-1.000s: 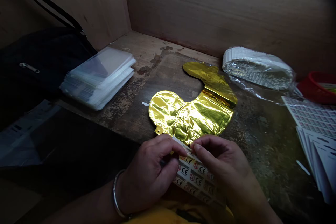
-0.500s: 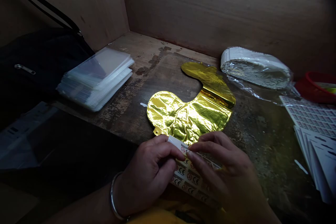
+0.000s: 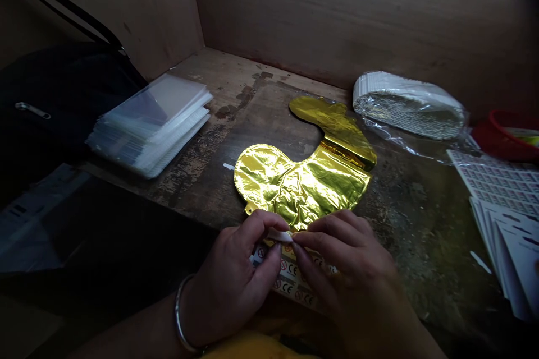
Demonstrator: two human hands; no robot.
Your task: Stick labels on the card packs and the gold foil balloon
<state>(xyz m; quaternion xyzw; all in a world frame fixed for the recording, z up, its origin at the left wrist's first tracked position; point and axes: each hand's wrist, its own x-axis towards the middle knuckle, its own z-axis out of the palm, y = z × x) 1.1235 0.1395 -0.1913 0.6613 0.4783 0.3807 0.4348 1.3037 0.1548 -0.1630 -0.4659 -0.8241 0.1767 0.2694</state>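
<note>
A sheet of CE-mark stickers point(image 3: 291, 282) is between my two hands, close to the table's front edge. My left hand point(image 3: 242, 280), with a bangle at the wrist, is closed on the sheet's upper left part, which curls up white there. My right hand point(image 3: 351, 261) pinches the same curled edge with thumb and forefinger, and its palm covers the right part of the sheet. Whether a single sticker is between the fingertips cannot be made out. Just beyond the fingers a gold foil balloon point(image 3: 311, 182), curved in shape, lies flat on the worn wooden table point(image 3: 202, 151).
To the left are a stack of clear plastic sleeves point(image 3: 149, 129) and a dark bag point(image 3: 63, 90). White folded pieces in plastic wrap point(image 3: 408, 104) lie at the back right. A red bowl point(image 3: 490, 137), printed sheets point(image 3: 497, 182) and white cards point(image 3: 505, 247) are at the right.
My right fingers opened a little, then closed again at the sheet's upper edge. That edge has curled, and both hands' fingertips have come closer together. The view has shifted slightly; the balloon stays put.
</note>
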